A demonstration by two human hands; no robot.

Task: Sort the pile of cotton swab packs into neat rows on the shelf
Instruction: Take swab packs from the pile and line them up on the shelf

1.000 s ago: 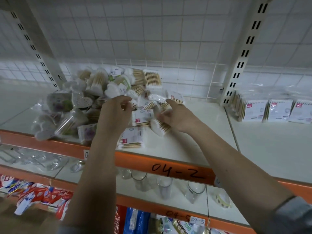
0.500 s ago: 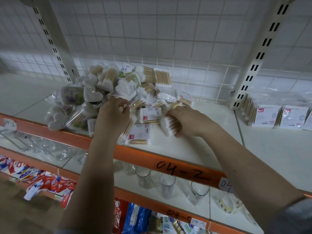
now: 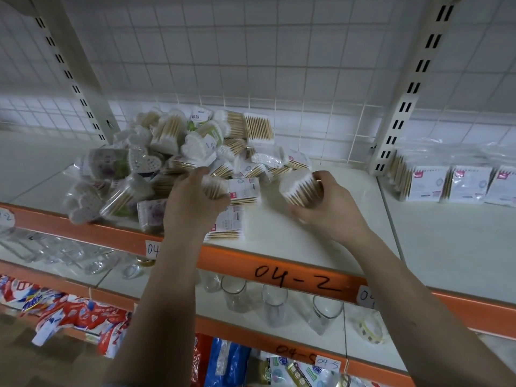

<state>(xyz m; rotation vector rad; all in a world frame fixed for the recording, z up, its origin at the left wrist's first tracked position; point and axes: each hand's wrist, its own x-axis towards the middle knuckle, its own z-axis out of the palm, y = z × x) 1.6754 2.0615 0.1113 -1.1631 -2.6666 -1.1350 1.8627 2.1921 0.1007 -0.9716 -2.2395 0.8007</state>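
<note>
The right hand (image 3: 324,210) gripped a pack of cotton swabs (image 3: 300,188), fingers curled round it, just above the shelf (image 3: 307,238). The left hand (image 3: 192,202) held a second swab pack (image 3: 213,187) at the pile's near edge. The pile of swab packs (image 3: 173,152) lay heaped on the shelf's left part, behind and left of the hands. Two flat packs (image 3: 237,208) lay beside the left hand. Past the upright post (image 3: 405,101), a row of packs (image 3: 452,185) stood in line. Drinking glasses (image 3: 273,303) stood on the shelf below.

Light: dim, flat, cool cast.
Shadows: soft, under the hands (image 3: 329,210) on the shelf (image 3: 321,238).
Blur: slight softness throughout.
Distortion: uprights (image 3: 413,88) lean at edges.
</note>
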